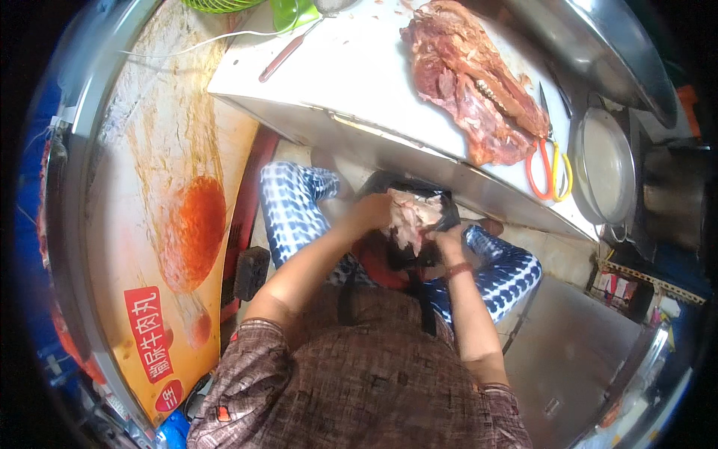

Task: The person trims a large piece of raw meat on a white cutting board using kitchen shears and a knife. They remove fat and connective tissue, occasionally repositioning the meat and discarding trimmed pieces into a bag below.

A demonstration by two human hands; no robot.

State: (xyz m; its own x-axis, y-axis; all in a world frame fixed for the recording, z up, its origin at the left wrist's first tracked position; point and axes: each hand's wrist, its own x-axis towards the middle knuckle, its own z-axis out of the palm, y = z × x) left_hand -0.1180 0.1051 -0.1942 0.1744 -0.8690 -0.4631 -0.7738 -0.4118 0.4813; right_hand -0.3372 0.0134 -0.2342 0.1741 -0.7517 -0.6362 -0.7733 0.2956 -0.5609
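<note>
Low between my knees, both hands hold a piece of pale raw meat (414, 216) over a black plastic bag (392, 182). My left hand (373, 212), blurred, grips its left edge. My right hand (450, 242), below a red wrist band, is at its lower right side. On the white board (348, 73) in front of me lies a large piece of reddish meat (471, 84). Scissors (549, 163) with red and yellow handles lie beside its lower right end, blades pointing away. The bag's inside is mostly hidden.
Near the board's left part lies a tool with a brown handle (283, 58), by a green plastic item (294, 12). To the right stand a round metal pan (606, 163) and a large metal bowl (611, 50). The board's metal front edge (392, 146) runs just beyond my hands.
</note>
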